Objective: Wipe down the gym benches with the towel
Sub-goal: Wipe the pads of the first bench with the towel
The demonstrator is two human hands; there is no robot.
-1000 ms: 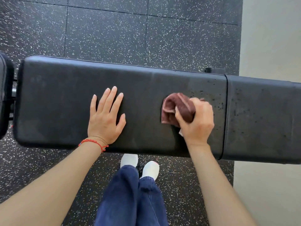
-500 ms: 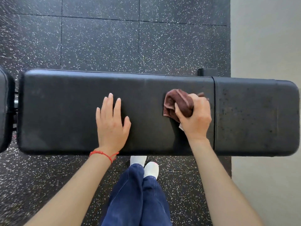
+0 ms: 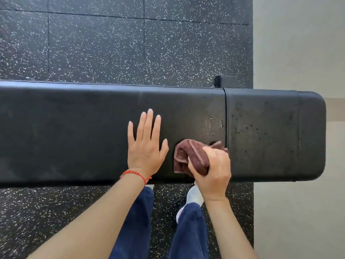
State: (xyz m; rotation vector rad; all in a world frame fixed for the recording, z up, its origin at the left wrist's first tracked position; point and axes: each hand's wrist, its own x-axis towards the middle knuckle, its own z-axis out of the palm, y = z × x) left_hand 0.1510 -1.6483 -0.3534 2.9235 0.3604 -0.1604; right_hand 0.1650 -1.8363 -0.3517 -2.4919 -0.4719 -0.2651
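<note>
One head-worn wide-angle view looks almost straight down from above the person, close over the black bench (image 3: 74, 131), which runs side to side across the frame. Both forearms enter from the bottom edge. Speckled rubber floor (image 3: 112, 49) fills the top; a pale wall (image 3: 298, 43) borders the right.

Both forearms bare, no sleeves in sight. A thin red braided string bracelet (image 3: 136, 173) sits on the wrist of the left hand (image 3: 144, 146); the right hand (image 3: 214, 171) has a plain wrist. Down below, loose dark blue trousers (image 3: 188, 232) with a visible seam, and white footwear (image 3: 195, 195) peeking out
</note>
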